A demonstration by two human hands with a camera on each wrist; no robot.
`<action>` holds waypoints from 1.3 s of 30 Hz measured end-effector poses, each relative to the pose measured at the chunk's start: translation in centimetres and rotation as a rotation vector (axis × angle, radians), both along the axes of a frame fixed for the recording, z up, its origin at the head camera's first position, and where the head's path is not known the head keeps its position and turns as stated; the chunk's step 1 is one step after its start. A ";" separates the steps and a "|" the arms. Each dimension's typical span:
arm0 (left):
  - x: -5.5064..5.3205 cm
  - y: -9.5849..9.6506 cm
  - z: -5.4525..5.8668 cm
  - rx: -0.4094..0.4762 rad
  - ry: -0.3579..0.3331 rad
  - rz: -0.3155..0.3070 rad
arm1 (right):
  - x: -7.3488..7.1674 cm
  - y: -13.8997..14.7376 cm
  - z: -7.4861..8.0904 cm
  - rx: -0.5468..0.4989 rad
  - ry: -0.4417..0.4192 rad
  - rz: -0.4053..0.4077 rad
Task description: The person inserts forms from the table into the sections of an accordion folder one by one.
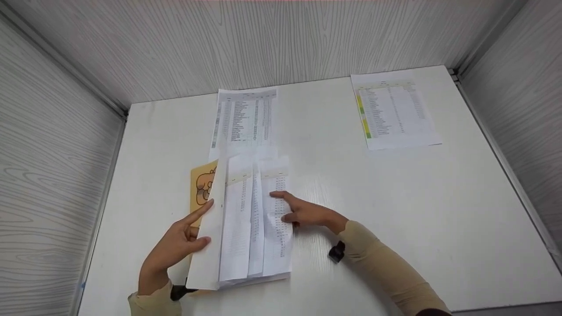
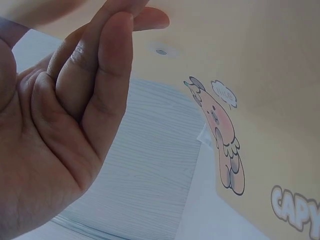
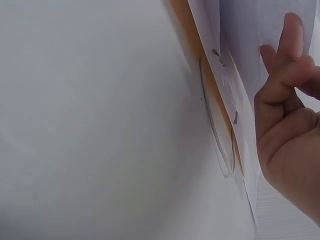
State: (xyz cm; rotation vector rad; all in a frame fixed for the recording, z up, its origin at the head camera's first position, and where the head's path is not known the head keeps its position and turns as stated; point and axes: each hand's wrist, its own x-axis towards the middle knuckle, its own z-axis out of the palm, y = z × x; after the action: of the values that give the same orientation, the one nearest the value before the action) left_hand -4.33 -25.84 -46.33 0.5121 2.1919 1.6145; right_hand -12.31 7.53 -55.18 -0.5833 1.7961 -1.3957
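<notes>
A tan folder (image 1: 199,175) with a cartoon animal stands partly open at the centre left, several printed sheets (image 1: 239,202) fanned inside it. My left hand (image 1: 175,243) grips its left flap (image 1: 206,267), the thumb and extended index finger on the white side. From the left wrist view, curled fingers (image 2: 112,65) lie beside the tan cover (image 2: 280,115), with "CAPY" lettering on it. At the opposite side, my right hand (image 1: 307,213) holds the rightmost printed sheet (image 1: 276,245), index finger and thumb upon it. Its lower fingers (image 3: 275,95) are curled, partly hidden in the head view.
Behind the folder lies a printed sheet (image 1: 246,118) with a table of rows. Another sheet (image 1: 395,112), with yellow and green marks, rests at the back right of the white table (image 1: 417,219). Wood-grain panels (image 1: 281,44) enclose the back and sides.
</notes>
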 end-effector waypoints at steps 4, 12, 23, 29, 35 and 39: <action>0.0 0.0 0.1 0.002 -0.002 -0.006 | -0.4 0.6 0.4 0.013 -0.004 0.022; 0.2 0.0 0.1 -0.018 -0.001 0.002 | -0.6 -1.5 0.1 0.013 -0.004 0.059; 0.1 0.1 0.1 0.020 -0.011 -0.021 | -0.2 -3.0 -0.2 0.014 0.000 -0.022; 0.0 0.1 0.1 0.000 -0.002 0.001 | 0.3 -1.8 0.2 -0.063 -0.101 -0.131; 0.1 0.0 0.1 0.000 -0.003 0.005 | 0.9 -2.8 0.5 -0.096 -0.114 -0.176; 0.1 0.0 0.0 0.013 -0.005 0.003 | 1.0 -3.7 0.3 -0.075 -0.108 -0.188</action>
State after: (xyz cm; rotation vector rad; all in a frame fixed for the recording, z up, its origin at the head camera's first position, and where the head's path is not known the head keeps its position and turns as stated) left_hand -4.23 -25.85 -46.34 0.5079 2.1809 1.6312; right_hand -11.27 3.80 -54.93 -0.3772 1.7540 -1.5964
